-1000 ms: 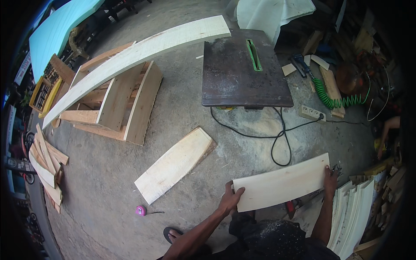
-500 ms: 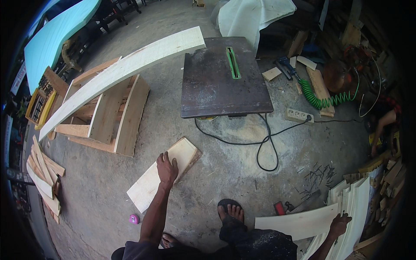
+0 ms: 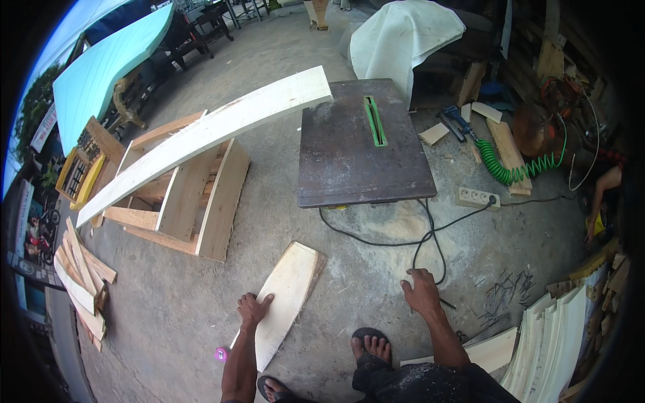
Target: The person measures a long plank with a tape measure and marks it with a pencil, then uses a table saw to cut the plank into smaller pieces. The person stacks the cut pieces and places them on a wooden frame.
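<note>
A pale wooden board (image 3: 285, 305) with a tapered far end lies on the concrete, a brown rough edge showing along its right side. My left hand (image 3: 254, 310) rests over its left edge, fingers spread and thumb on the top face. Out to the right, above the floor and near the looped black cable, is my right hand (image 3: 422, 292). Its fingers are curled, and a thin dark stick (image 3: 448, 304) shows beside the wrist, seemingly held; its kind is unclear. A pink tape measure (image 3: 222, 354) sits left of my left forearm.
Ahead stands a dark saw table (image 3: 366, 161) with a green-edged slot. A long curved plank (image 3: 208, 134) spans from it across a wooden frame (image 3: 218, 201). Curved boards (image 3: 547, 342) are stacked at right, near scattered nails (image 3: 505, 292). A power strip (image 3: 477, 197) lies beyond. Another person's arm (image 3: 601, 195) shows at far right.
The board has turned to point more straight ahead, with my left hand sliding nearer along its left edge. My right hand has left the stacked boards and moved left and forward.
</note>
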{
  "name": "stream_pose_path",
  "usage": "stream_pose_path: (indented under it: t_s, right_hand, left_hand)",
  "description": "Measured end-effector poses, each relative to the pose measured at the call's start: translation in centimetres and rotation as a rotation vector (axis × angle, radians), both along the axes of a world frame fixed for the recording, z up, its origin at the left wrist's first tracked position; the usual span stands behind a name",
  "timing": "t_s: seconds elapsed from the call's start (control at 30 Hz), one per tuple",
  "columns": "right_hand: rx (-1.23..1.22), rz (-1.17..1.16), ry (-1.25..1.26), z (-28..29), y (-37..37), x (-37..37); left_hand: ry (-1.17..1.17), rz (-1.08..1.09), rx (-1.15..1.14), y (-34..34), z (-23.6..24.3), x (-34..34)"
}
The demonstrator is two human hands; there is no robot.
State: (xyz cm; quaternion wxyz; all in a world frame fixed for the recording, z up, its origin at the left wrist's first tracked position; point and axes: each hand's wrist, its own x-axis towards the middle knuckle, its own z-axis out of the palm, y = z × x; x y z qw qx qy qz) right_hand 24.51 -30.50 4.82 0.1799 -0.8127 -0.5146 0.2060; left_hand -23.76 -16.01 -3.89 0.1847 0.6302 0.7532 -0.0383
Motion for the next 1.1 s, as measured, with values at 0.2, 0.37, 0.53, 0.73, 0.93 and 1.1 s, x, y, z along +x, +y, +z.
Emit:
stream_pose_path:
  t_s: [0.2, 0.37, 0.53, 0.73, 0.93, 1.1]
  right_hand:
    - [-0.276, 0.408, 0.357, -0.3, 2.0, -9.4]
    - [-0.265, 0.551, 0.659, -1.2, 0.3, -10.6]
    - [-0.031, 0.113, 1.188, 4.3, 1.2, -7.1]
    - [0.755, -0.154, 0.381, 11.2, 8.1, 1.0]
    - [0.605, 0.345, -0.231, 13.1, 11.1, -1.7]
    - [0.529, 0.382, -0.351, 9.9, 13.6, -3.2]
  left_hand:
    - [-0.282, 0.251, 0.03, -4.4, 3.0, 2.8]
    - [-0.312, 0.226, 0.285, -3.1, 10.2, 5.4]
    - [-0.285, -0.165, 0.424, 4.5, 21.8, 8.6]
    - [-0.124, -0.52, 0.3, 15.5, 29.6, 22.8]
    - [-0.147, -0.573, 0.325, 21.4, 27.3, 26.9]
    - [-0.014, -0.76, 0.713, 23.1, 24.5, 26.0]
